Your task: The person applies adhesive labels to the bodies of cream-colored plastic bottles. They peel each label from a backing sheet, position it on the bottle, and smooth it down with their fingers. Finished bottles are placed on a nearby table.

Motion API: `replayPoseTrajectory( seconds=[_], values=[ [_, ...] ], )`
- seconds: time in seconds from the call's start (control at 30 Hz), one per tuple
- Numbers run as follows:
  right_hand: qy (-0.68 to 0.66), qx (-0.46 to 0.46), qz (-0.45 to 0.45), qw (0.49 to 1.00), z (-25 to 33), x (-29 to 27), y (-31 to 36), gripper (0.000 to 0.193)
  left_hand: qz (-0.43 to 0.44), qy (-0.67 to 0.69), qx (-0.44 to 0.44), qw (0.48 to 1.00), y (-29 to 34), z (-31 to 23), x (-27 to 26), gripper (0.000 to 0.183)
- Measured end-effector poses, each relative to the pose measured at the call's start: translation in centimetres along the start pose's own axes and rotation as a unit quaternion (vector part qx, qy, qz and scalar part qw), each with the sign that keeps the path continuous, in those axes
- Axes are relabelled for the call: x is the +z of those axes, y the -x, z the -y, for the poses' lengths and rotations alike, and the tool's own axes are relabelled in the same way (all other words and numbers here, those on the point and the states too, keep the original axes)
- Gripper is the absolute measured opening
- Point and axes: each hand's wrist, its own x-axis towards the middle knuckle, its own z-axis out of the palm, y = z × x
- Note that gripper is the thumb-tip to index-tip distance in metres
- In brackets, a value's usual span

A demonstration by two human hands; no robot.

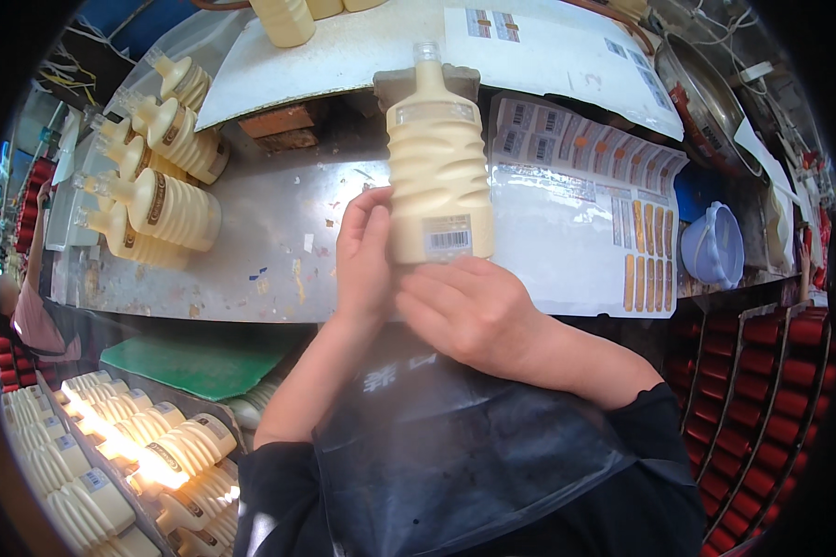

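Note:
A cream-coloured bottle with wavy ribs and a clear neck lies on the work surface, neck pointing away from me. Its neck end rests over a brown block. Near the base it bears a barcode label, and a clear strip crosses its shoulder. My left hand grips the bottle's lower left side, some fingertips hidden behind it. Against the base lies my right hand, fingers stretched out toward the left. To the right, printed label sheets with barcode, orange and gold stickers lie on the surface.
Several similar bottles lie at the left. A white board spans the back, beside bricks. At the right are a lilac bucket and a metal pan. Boxed bottles fill the lower left; red stacked items stand lower right.

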Motion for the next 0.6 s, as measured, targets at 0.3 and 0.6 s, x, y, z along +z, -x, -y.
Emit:
replayPoseTrajectory(
  seconds=[0.3,0.6],
  values=[
    [-0.006,0.103,-0.014,0.995,-0.1,0.5,0.3,0.026,0.003,-0.074,0.014,0.997,0.4,-0.4,0.1,0.041],
    [-0.037,0.315,-0.091,0.944,-2.0,0.5,1.0,0.030,0.022,-0.340,0.128,0.931,0.8,1.9,-0.1,0.088]
  ],
)
